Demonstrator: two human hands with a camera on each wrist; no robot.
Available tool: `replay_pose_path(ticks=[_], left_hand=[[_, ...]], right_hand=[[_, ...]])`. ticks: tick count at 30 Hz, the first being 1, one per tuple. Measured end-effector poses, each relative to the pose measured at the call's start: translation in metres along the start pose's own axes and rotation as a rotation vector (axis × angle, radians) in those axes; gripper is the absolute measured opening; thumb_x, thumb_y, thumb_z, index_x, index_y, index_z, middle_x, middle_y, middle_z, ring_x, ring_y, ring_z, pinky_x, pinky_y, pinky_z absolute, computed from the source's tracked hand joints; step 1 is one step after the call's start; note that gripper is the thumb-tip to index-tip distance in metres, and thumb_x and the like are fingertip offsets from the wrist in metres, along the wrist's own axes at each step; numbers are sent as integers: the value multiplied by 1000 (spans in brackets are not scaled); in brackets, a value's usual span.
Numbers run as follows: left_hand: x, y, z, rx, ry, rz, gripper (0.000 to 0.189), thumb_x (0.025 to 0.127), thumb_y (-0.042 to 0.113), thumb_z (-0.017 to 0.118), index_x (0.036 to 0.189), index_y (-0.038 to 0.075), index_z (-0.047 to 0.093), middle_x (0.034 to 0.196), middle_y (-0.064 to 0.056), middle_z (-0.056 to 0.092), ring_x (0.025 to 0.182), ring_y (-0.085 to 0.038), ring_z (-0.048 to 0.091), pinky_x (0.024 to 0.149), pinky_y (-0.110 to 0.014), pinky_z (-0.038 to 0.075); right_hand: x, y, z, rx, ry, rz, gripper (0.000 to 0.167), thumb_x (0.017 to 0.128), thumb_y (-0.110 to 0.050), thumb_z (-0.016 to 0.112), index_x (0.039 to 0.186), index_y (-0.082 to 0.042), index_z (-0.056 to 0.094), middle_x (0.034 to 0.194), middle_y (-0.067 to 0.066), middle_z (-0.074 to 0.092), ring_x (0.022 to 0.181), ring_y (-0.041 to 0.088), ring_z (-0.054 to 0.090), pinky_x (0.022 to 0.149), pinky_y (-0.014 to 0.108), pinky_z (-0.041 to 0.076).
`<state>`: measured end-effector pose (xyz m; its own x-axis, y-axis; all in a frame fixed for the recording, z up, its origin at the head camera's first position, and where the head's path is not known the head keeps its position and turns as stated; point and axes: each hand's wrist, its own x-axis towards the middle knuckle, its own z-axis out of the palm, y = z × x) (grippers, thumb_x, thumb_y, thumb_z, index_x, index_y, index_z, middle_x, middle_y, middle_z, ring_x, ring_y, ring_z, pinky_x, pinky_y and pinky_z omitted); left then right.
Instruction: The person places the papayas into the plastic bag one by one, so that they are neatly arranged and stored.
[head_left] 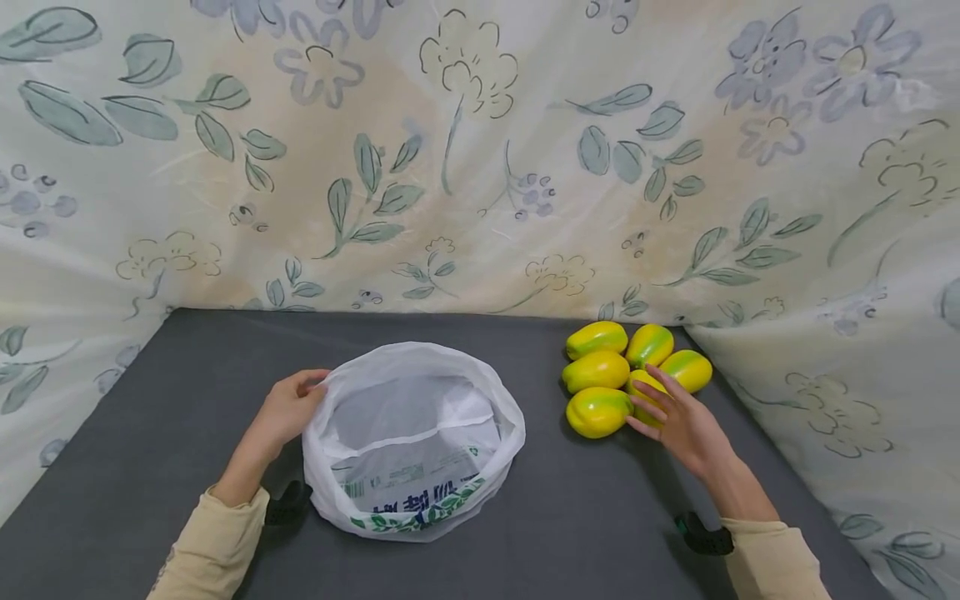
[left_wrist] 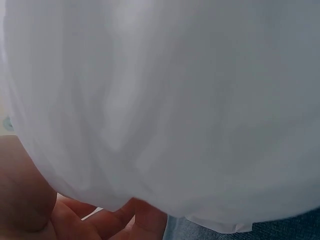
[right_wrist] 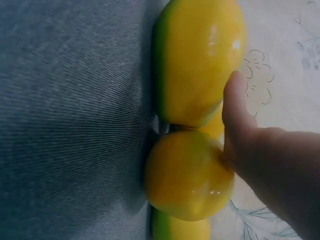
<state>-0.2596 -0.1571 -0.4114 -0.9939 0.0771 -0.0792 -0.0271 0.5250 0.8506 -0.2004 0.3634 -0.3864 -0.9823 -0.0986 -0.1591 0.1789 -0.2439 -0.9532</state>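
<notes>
A white plastic bag point(head_left: 318, 467) stands with its mouth spread wide, green and dark blue print showing inside. At the left side of its rim, my left hand point(head_left: 288, 408) pinches the edge between thumb and fingers; in the left wrist view the bag hides part of that hand point(left_wrist: 105, 222). Several yellow-green mangoes point(head_left: 597, 412) lie grouped at the far right of the table. Over the nearest of them hovers my right hand point(head_left: 693, 429), fingers loosely spread and holding nothing. The right wrist view has the thumb point(right_wrist: 235, 100) beside two mangoes point(right_wrist: 200, 60).
The dark grey table point(head_left: 555, 517) carries the bag left of centre and the mangoes near its right edge. A flowered cloth point(head_left: 480, 167) hangs behind the table and along both sides. Both wrists wear dark bands point(head_left: 705, 535).
</notes>
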Motion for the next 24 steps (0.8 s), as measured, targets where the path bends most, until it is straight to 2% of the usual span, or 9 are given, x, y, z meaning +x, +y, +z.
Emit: replay_pose_path(ticks=[7, 10, 15, 17, 21, 24], left_hand=[[0, -3, 0, -12, -7, -2, 42, 101, 15, 41, 137, -7, 43, 128, -34, 48, 110, -43, 52, 85, -50, 46], [0, -2, -1, -15, -3, -1, 42, 101, 14, 40, 137, -7, 42, 128, -34, 48, 110, -43, 52, 86, -51, 46], [1, -1, -2, -14, -1, -18, 43, 101, 16, 41, 138, -6, 41, 129, -33, 47, 111, -43, 52, 87, -52, 45], [1, 0, -2, -15, 2, -21, 42, 101, 16, 41, 138, -6, 42, 129, -33, 47, 111, -43, 52, 87, -52, 45], [1, 0, -2, -12, 8, -17, 42, 101, 15, 41, 137, -6, 42, 129, -33, 47, 111, -43, 51, 87, -52, 44], [1, -1, -2, -10, 1, -15, 42, 101, 15, 41, 137, -6, 42, 129, -33, 47, 111, -43, 51, 88, -52, 44]], right_hand=[[-9, 6, 3, -93, 89, 44, 55, 102, -41, 39, 149, -18, 23, 137, 5, 30, 120, 22, 39, 93, 41, 44], [-13, 7, 10, -132, 127, 62, 58, 101, -42, 42, 148, -17, 22, 139, 9, 27, 121, 24, 39, 96, 46, 42], [-17, 8, 24, -122, 206, 137, 53, 99, -43, 47, 140, -20, 24, 139, 15, 23, 124, 31, 37, 97, 50, 40], [-17, 11, 28, -111, 232, 165, 54, 99, -42, 46, 140, -19, 19, 142, 17, 21, 127, 35, 33, 95, 50, 41], [-15, 17, 33, -88, 259, 190, 71, 100, -40, 45, 149, -13, 1, 149, 24, 9, 132, 40, 23, 93, 50, 43], [-14, 20, 36, -59, 281, 198, 78, 100, -38, 46, 152, -11, -5, 152, 25, -1, 136, 42, 17, 93, 51, 43]])
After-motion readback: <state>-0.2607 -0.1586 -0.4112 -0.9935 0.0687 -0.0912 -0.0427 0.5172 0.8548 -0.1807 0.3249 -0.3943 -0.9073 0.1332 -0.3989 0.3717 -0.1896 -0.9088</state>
